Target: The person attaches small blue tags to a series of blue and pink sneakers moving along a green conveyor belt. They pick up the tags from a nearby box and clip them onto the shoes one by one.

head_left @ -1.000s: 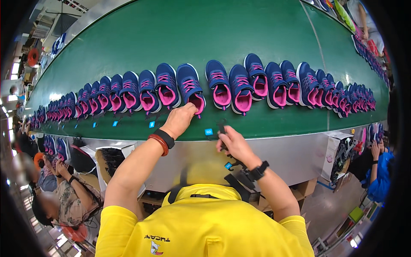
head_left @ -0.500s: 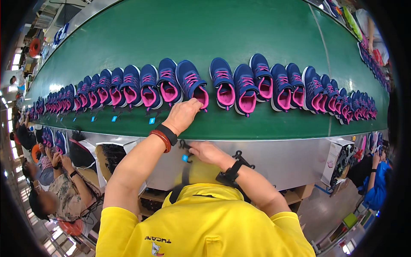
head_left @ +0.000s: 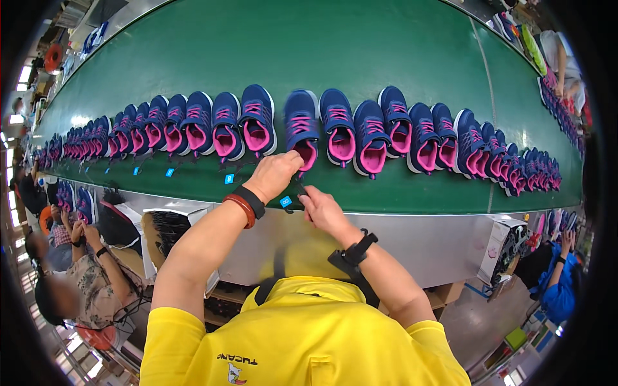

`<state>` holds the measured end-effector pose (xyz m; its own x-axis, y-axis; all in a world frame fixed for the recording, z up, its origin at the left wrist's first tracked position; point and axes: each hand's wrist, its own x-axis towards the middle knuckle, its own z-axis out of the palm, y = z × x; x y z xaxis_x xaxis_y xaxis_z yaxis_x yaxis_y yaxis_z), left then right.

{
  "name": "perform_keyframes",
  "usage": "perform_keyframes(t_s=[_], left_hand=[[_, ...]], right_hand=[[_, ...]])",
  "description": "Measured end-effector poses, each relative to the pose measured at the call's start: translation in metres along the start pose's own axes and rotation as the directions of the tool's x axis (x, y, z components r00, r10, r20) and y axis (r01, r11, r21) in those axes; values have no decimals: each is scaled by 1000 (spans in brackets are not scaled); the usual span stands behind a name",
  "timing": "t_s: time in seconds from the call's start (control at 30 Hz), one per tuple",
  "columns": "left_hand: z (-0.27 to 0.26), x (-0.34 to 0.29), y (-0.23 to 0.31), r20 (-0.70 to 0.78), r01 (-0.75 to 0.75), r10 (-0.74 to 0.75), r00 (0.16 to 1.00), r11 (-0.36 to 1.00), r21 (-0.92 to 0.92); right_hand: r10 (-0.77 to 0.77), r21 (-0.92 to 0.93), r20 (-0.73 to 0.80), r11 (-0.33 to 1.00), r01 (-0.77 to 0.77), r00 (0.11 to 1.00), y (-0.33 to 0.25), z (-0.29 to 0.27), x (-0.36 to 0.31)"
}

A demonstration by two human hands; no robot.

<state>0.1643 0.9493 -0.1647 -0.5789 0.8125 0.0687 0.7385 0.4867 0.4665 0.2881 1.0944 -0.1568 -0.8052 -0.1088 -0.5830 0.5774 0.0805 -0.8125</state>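
Note:
A navy sneaker (head_left: 300, 123) with pink laces and pink lining lies on the green conveyor belt (head_left: 270, 38), toe pointing away from me. My left hand (head_left: 275, 177) pinches the rim of its heel opening, fingers closed on it. Just below the heel, my right hand (head_left: 324, 210) is closed on a small black plastic shoe hanger (head_left: 300, 188). A blue size tag (head_left: 286, 202) hangs beside the hanger, between my hands. The hanger's upper end reaches close to the heel; whether it touches the shoe I cannot tell.
Matching sneakers run in a long row to both sides, the nearest being a left neighbour (head_left: 258, 119) and a right neighbour (head_left: 337, 125). Blue tags (head_left: 229, 179) lie by shoes on the left. Cartons (head_left: 168, 231) of black hangers stand below the belt edge. Co-workers (head_left: 106, 273) sit at both sides.
The held sneaker has shifted right and straightened, away from its left neighbour. My right hand has come up from below the belt edge, bringing the hanger and tag close to the heel.

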Motion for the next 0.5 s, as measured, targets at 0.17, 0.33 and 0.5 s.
perform_keyframes(t_s=[0.17, 0.33, 0.5], left_hand=[[-7, 0, 1, 0, 43, -43, 999, 993, -112], [-18, 0, 14, 171, -72, 65, 983, 997, 35], [-20, -8, 25, 204, 113, -118, 972, 993, 36]], right_hand=[[76, 134, 160, 986, -98, 984, -19, -35, 8], [-435, -519, 78, 750, 409, 897, -24, -56, 12], [-672, -923, 166, 151, 353, 722, -58, -104, 14]])
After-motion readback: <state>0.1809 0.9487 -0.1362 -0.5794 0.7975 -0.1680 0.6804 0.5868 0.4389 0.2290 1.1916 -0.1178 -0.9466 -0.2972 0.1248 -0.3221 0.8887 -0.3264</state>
